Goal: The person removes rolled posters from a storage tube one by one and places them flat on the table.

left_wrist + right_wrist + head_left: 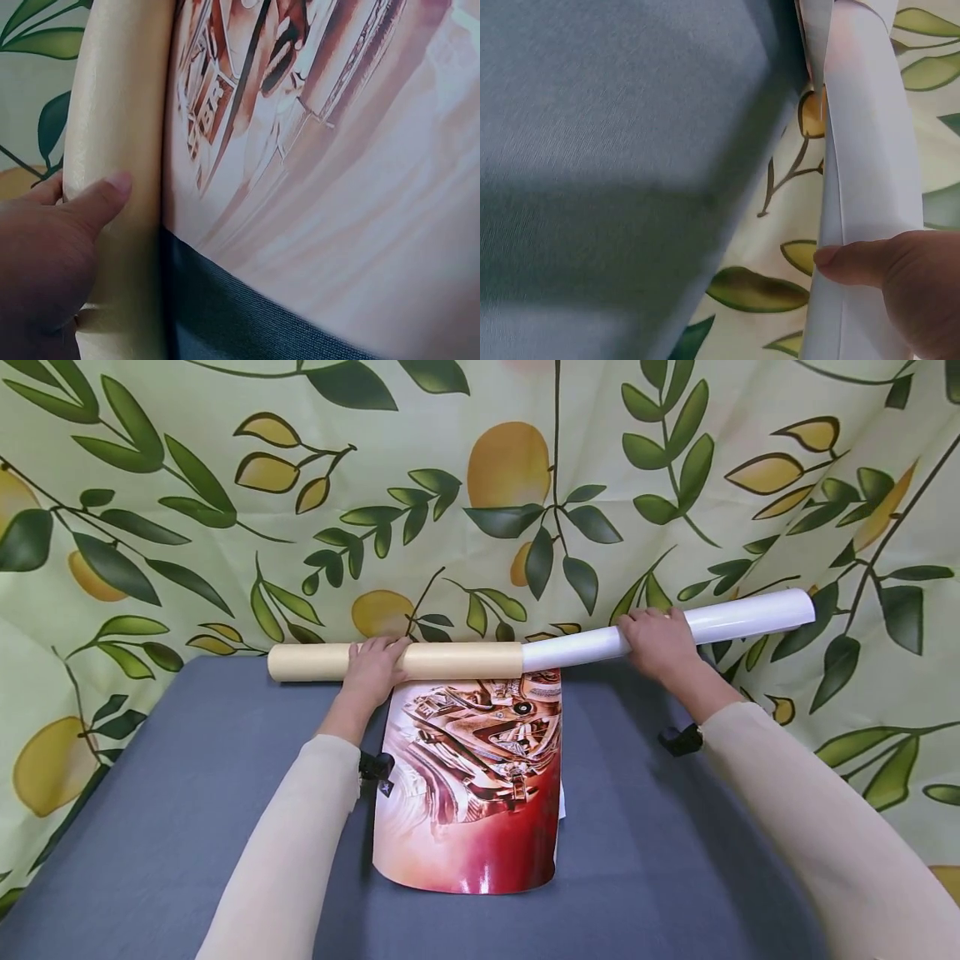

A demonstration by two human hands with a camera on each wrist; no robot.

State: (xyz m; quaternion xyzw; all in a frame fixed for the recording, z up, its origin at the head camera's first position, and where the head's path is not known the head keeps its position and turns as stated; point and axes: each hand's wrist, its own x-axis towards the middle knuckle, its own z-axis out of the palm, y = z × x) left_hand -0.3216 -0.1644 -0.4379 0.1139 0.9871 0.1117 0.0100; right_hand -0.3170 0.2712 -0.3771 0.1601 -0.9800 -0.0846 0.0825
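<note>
The left hand [372,667] is gripping the beige cardboard tube [393,661] at frame centre, steadying it, while the right hand [658,642] is clasping the protruding white rolled paper [738,617], above the glossy red poster [476,777] on the grey desk [187,793].

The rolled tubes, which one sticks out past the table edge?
The white roll under the right hand; the beige tube lies over the table.

Behind and around, a big pale green cloth [225,460] with yellow lemons and dark green leaves, hung like a wall and creased in places, and in front of it a table [187,793] covered in smooth grey-blue cloth, under soft, even light.
</note>
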